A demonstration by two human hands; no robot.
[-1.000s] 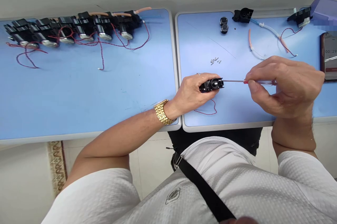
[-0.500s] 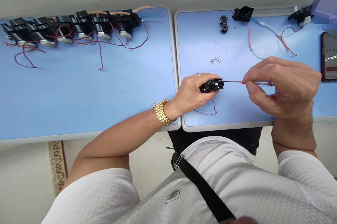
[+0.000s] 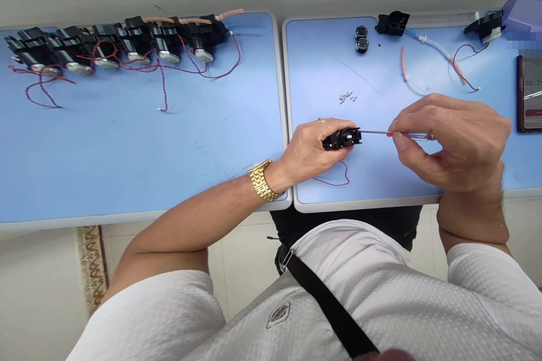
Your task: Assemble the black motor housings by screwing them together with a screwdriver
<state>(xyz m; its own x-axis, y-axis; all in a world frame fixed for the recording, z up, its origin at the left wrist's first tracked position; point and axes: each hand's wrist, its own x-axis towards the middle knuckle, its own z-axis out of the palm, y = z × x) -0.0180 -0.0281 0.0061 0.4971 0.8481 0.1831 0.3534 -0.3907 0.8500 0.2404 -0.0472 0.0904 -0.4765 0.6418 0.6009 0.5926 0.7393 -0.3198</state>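
Observation:
My left hand (image 3: 311, 146) is closed around a small black motor assembly (image 3: 344, 138), whose pale shaft faces up. A twisted red wire (image 3: 348, 174) trails on the table below it. In my right hand (image 3: 455, 138) a thin screwdriver (image 3: 375, 132) with a clear handle and a red collar is pinched, lying nearly level. Its tip meets the right end of the black assembly; the exact contact point is too small to make out. Several small screws (image 3: 347, 97) lie just beyond the assembly.
Several black motor units (image 3: 135, 44) with wires line the back of the left table. At the back right are two black rollers (image 3: 361, 39), a black housing (image 3: 393, 22), tubing (image 3: 436, 47), another motor unit (image 3: 485, 26) and a phone (image 3: 532, 92). A gap separates the tables.
My right hand and the screwdriver have shifted very slightly left. The left hand keeps its hold on the black assembly, and the view has moved a little.

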